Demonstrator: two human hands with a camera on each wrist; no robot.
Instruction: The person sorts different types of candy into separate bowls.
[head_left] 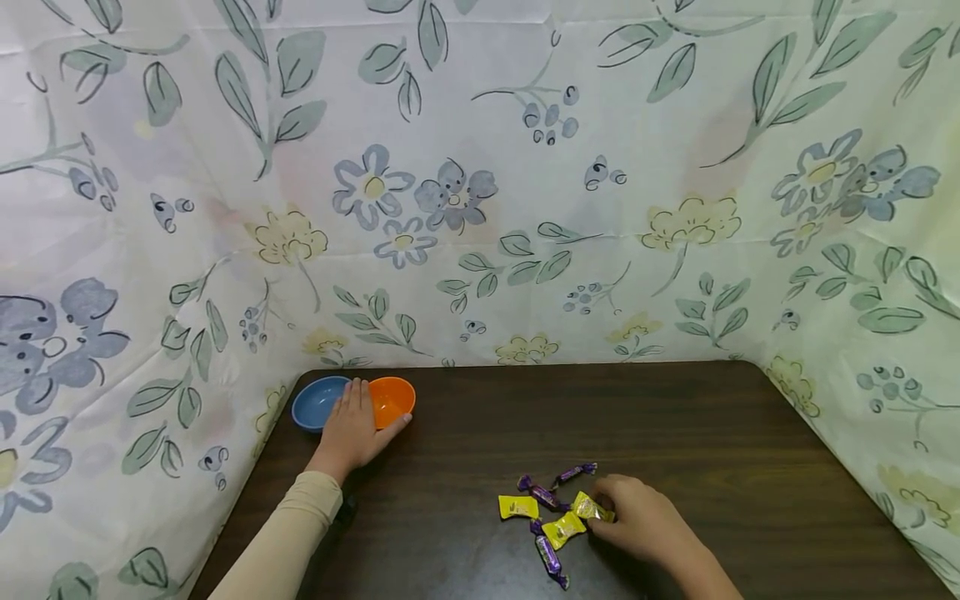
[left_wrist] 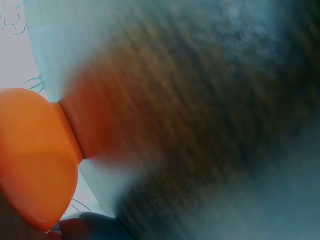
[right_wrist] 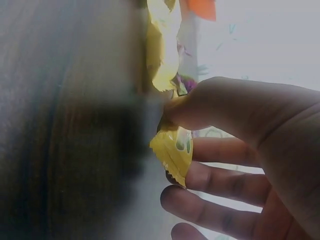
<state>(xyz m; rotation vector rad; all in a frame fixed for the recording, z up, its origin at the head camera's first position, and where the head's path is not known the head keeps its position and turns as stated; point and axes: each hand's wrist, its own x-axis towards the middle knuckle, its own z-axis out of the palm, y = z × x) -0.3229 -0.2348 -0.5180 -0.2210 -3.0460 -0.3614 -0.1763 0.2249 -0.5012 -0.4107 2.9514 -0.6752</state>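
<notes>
A blue bowl (head_left: 315, 403) and an orange bowl (head_left: 394, 400) stand side by side at the table's far left corner. My left hand (head_left: 354, 427) lies over the place where they meet, fingers straight and thumb out along the orange bowl's near side. My right hand (head_left: 639, 515) pinches a yellow-wrapped candy (right_wrist: 174, 152) between thumb and fingers. Close to its left lie two more yellow-wrapped candies, one (head_left: 564, 529) nearer and another (head_left: 518, 507) farther off. Among them are purple-wrapped candies, one (head_left: 576, 474) behind, one (head_left: 543, 493) in the middle and one (head_left: 551, 556) in front.
Under everything is a dark brown wooden table (head_left: 600, 417). Flower-printed cloth (head_left: 525, 183) hangs along its back, left and right sides. The left wrist view is mostly blurred table surface.
</notes>
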